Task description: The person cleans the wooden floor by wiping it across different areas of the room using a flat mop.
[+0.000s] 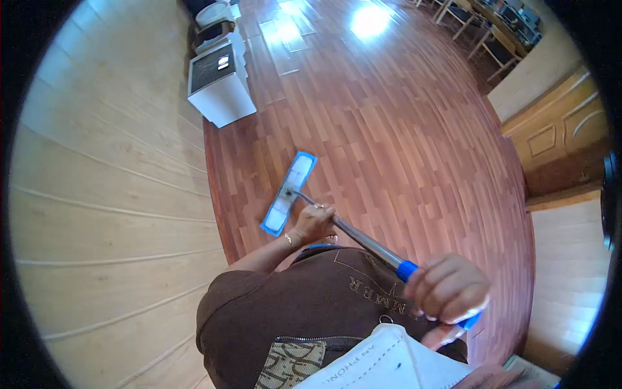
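Note:
A flat mop (300, 170) with a blue-edged, white-topped head lies on the wood-look floor ahead of me, left of the middle. Its metal pole slants from the head back toward my right side and ends in a blue grip. My left hand (315, 223) is wrapped round the pole low down, not far from the head; a bracelet shows on that wrist. Higher up, my right hand (450, 288) is closed round the blue grip, close in front of my body.
Along the left runs a pale panelled wall (116, 214). A white box-shaped appliance (223, 97) with a dark top stands against it, with more items behind. At the right are a wooden door (551, 139) and, farther off, chairs (495, 52) beside a table. Reddish-brown floorboards (402, 149) stretch ahead.

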The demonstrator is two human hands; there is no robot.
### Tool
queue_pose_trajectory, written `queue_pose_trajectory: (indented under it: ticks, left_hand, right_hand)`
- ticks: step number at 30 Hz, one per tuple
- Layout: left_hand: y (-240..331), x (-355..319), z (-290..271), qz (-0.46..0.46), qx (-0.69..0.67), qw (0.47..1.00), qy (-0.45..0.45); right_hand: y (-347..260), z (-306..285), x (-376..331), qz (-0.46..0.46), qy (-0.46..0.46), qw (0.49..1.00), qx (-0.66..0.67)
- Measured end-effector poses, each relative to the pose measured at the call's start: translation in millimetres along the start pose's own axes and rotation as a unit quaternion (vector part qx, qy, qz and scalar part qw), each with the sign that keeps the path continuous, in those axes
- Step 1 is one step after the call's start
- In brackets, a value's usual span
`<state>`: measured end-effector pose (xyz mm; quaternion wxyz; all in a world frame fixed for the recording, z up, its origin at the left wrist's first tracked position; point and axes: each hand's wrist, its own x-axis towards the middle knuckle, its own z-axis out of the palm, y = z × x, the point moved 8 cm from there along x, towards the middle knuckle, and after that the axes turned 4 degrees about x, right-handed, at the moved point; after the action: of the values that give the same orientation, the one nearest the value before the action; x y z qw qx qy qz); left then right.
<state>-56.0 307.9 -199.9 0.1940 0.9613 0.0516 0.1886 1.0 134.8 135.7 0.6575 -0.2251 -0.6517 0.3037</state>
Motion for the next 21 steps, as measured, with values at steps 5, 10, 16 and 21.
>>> queue_pose_trajectory:
  ticks: [5,10,16,21]
  left_hand:
    - [-82,36,41,-0.109,0.056,0.993,0.003]
    - [-133,80,75,-0.189,0.135,0.965,-0.118]
    - [-120,120,115,-0.202,0.104,0.946,-0.229]
    - [-44,140,153,-0.055,0.078,0.969,-0.228]
  right_hand:
    - [49,-21,-16,0.110,0.093,0.968,-0.207]
    - [96,-43,-43,0.251,0.144,0.894,-0.342]
    - [97,-53,-92,0.283,0.212,0.886,-0.300]
    - [30,-54,-127,0.298,0.360,0.840,-0.275]
